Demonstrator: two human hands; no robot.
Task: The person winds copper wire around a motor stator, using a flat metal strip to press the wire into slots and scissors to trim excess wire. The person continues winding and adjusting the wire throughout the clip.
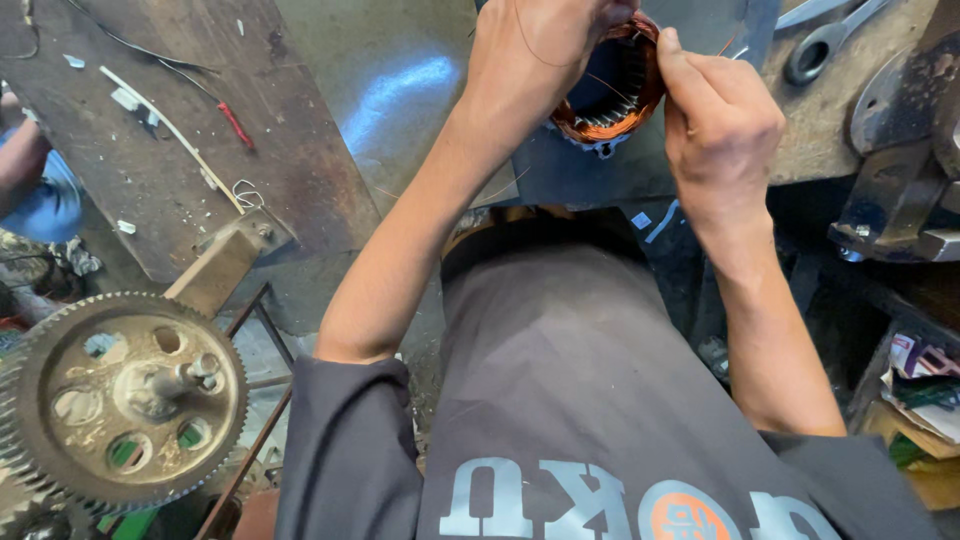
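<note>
Far left edge: a blue rounded object (50,205) sits at mid-height, partly cut off by the frame, with part of another person's arm (18,150) over it.
Lower left: a large toothed gear wheel (120,400) with round holes in its face and a short shaft at its centre fills the corner; it looks worn and dusty.
Upper left: a dark wooden board (160,130) carries a thin white strip, a red-tipped wire (236,125) and small scraps; a wooden block (222,265) with a screw lies at its lower edge.
Upper centre: a bare metal sheet (400,90) of the desk shines with a blue reflection.
Left hand (535,50): at the top of the frame, its grip closed around the near-left rim of the stator; fingertips are hidden behind the hand.
Stator (610,85): a ring with copper wire windings and a slotted inner face, held up between both hands at top centre, above the desk edge.
Right hand (715,130): just right of the stator, thumb pressed against the copper coil, fingers curled shut on its rim.
Upper right: a ring spanner (825,40) lies on the desk; below it stands a heavy grey bench vise (900,160).
Lower right: coloured papers and packets (925,390) are stacked at the edge.
</note>
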